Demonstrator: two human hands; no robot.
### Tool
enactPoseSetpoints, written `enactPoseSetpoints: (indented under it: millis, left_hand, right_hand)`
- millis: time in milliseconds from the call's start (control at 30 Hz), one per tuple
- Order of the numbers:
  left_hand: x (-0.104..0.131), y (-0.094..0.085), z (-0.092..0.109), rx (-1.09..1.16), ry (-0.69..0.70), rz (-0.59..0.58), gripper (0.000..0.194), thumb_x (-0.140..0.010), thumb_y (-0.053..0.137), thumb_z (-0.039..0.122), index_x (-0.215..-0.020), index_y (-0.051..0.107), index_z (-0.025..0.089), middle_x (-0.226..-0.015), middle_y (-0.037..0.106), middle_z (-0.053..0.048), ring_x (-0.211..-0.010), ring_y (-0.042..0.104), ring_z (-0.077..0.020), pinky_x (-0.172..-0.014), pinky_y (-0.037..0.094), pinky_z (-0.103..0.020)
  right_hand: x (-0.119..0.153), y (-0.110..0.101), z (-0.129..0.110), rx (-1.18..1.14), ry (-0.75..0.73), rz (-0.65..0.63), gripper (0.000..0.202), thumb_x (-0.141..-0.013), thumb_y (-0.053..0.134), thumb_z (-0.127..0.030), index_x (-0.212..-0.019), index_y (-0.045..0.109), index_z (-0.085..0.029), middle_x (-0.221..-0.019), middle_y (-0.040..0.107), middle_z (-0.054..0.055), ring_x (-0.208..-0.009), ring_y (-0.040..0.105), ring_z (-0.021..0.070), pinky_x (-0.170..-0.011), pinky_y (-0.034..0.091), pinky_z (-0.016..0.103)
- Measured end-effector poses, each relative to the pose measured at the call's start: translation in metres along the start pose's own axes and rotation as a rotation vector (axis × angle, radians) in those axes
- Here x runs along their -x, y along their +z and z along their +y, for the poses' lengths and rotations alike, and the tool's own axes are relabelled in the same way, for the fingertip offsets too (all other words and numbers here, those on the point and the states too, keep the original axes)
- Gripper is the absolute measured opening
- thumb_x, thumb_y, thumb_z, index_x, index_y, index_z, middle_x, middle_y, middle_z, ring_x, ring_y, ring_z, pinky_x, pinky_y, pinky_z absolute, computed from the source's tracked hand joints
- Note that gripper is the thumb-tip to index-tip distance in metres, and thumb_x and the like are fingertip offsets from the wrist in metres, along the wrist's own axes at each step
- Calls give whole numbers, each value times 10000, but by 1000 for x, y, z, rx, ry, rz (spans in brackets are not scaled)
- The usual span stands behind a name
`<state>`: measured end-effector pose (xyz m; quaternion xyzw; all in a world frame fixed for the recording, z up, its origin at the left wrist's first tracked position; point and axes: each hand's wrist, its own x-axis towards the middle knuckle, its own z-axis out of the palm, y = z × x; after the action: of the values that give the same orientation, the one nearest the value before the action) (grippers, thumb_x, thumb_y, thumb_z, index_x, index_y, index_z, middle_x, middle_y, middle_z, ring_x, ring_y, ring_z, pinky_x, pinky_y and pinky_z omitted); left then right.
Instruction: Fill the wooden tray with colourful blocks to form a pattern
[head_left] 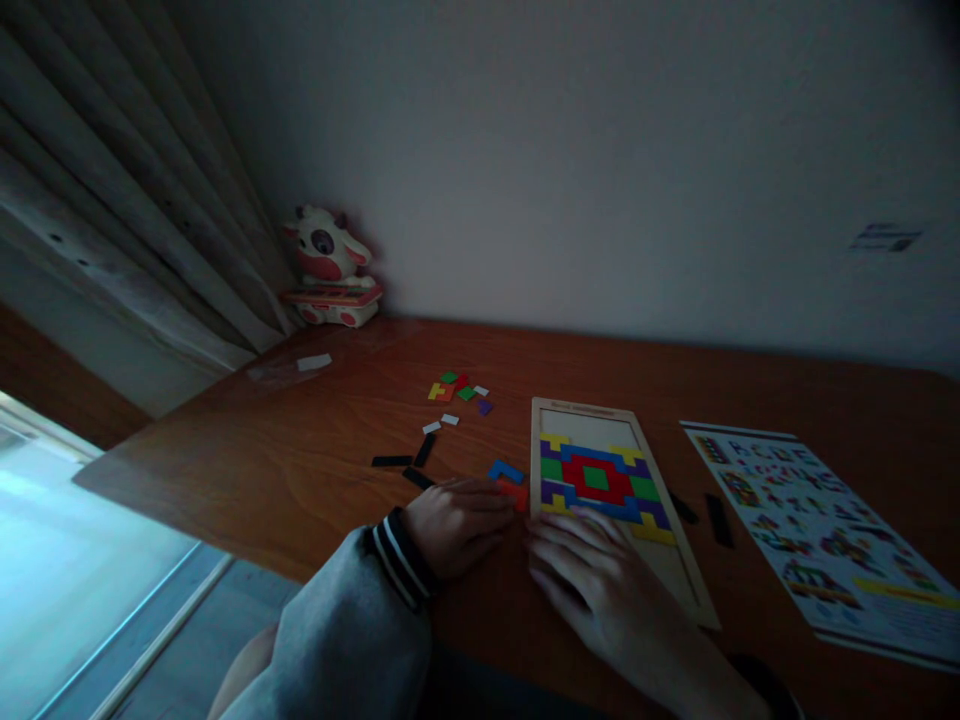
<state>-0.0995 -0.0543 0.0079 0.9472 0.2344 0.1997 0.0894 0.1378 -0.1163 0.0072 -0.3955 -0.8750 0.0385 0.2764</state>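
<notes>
A wooden puzzle tray (586,408) holds a pattern of coloured pieces around a green square (596,478) with a red surround. My right hand (581,565) lies over the tray's lower left part, its fingers at the left rim and the lower pieces; what is under them is hidden. Left of the tray, my left hand (461,520) rests on the table, its fingertips at a red-orange piece (514,492). Whether it grips that piece is unclear. A blue piece (507,471) lies just beyond those fingertips.
Black strips (392,461), white pieces (450,420) and a coloured cluster (442,391) lie on the brown table (337,420). A printed pattern sheet (817,530) and a black piece (718,519) are to the right. A cow toy (330,265) stands at the back left.
</notes>
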Motion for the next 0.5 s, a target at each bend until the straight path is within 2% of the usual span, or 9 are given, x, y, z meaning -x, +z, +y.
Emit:
enactPoseSetpoints:
  millis: [100,233,333,500]
  left_hand:
    - [8,-5,-7,-4,18,35,276,-981,516,291,-1187,657,173,-1231,684,-92,-1172,615,-226,-1010,523,-363]
    - [15,-11,-12,-73,-14,79,299,-956,563,402,-1103,686,173,-1137,698,-106,-994,660,-228,-883,565,-371]
    - [17,-12,-10,-149,-104,73,322,-944,571,437,-1056,694,162,-1039,705,-104,-888,660,-224,-794,576,-365]
    - [18,-9,-5,-217,-275,58,408,-874,654,491,-1124,682,170,-968,687,-96,-850,653,-235,-727,587,-353]
  right_hand:
    - [-5,4,0,33,33,7,258,-953,537,-228,-1167,678,-256,-1170,732,31,-1072,670,234,-967,500,476]
    - [-20,13,-4,104,95,-22,309,-933,561,-213,-1231,643,-218,-1285,677,62,-1167,625,259,-1004,480,493]
    - [-26,21,-8,137,89,-53,316,-945,544,-217,-1249,630,-213,-1308,662,70,-1226,587,265,-1055,434,525]
    - [-20,34,-19,223,102,-31,331,-945,517,-190,-1259,620,-199,-1310,649,105,-1221,584,286,-1039,428,545]
